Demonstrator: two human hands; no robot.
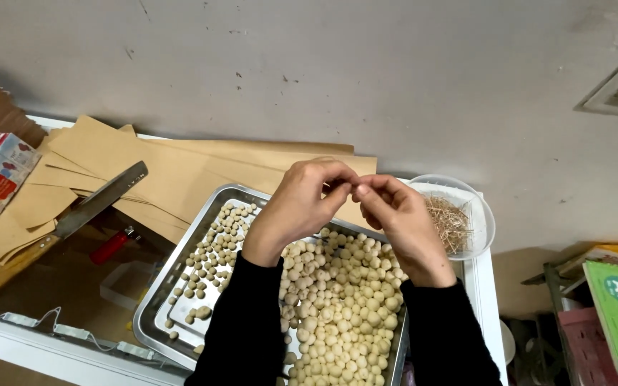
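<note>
Both hands pinched together above the metal tray (153, 300): left hand (296, 204) and right hand (402, 214) fingertips meeting on something tiny, lotus seeds (337, 293) straight below, toothpick bowl (482, 214) nearer the right.

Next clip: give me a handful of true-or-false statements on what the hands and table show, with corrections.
1. Both hands meet fingertip to fingertip above the metal tray. True; left hand, right hand.
2. The tray holds small pale round balls. True.
3. The knife lies inside the tray. False: it rests on brown paper to the tray's left.
4. The clear bowl holds water. False: it holds thin sticks.
5. A red lighter lies left of the tray. True.
</note>
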